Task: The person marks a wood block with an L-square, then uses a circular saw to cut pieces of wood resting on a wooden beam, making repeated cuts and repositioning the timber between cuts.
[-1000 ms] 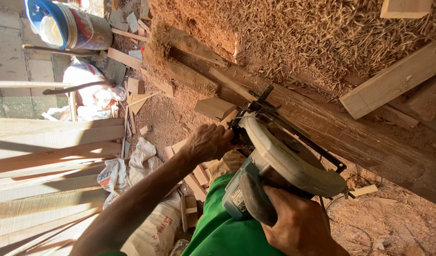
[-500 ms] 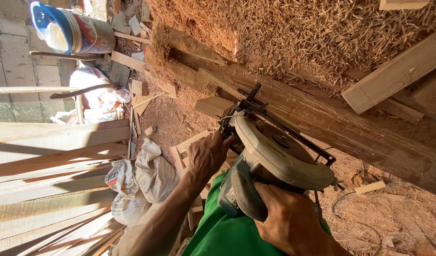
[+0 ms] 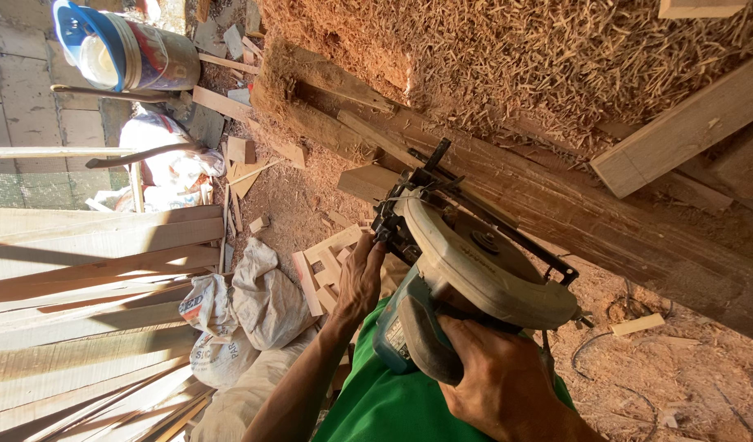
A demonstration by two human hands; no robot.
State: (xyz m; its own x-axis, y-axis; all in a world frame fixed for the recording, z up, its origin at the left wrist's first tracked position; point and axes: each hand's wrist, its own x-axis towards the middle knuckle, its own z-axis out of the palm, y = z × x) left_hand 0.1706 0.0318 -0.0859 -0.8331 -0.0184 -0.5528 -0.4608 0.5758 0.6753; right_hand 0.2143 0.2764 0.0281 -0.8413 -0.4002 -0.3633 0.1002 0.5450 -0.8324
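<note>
circular saw (image 3: 466, 270) nose-up-left along the beam (image 3: 606, 221)

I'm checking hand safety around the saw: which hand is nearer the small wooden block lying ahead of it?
Left. The left hand grips the circular saw front, just below the wooden block; the right hand holds the rear handle, farther back.

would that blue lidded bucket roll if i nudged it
Probably. The bucket seems to lie on its round side, so a nudge could roll it. Wood scraps beside it may stop it quickly. Its weight can't be judged; the contents are hidden.
</note>
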